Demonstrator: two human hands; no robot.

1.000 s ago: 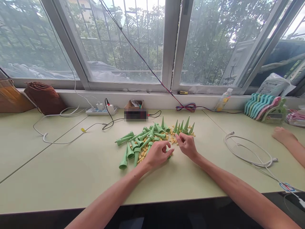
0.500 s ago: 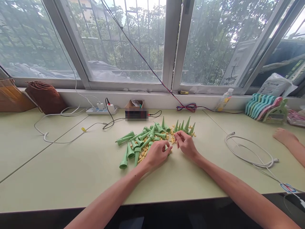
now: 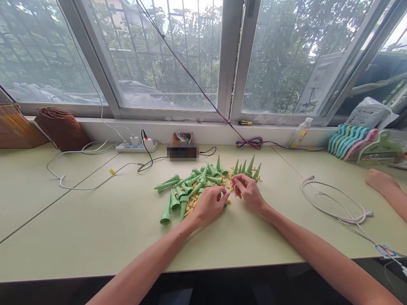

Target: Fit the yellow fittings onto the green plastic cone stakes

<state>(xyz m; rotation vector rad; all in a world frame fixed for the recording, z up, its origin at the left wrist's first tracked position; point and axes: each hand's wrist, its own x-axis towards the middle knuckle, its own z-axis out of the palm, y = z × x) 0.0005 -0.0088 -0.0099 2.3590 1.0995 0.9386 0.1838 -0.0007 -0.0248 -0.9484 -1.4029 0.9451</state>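
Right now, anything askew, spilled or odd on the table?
Oddest: a pixelated patch below the small carton, hiding what's there. Many green cones lie jumbled among yellow pieces, while others stand upright to the right; untidy, but I see no damage.

You've got a long, smooth, pale yellow-green worktop (image 3: 95, 241) w/ thin dark straight seams (image 3: 38, 214). Behind it: low white wall ledge (image 3: 210, 128), then wide clear-glass windows (image 3: 270, 84) in grey straight-sided frames (image 3: 229, 63). Outside you see leafy green trees (image 3: 292, 38), bright daylight. Dark area (image 3: 238, 288) below worktop's front edge.
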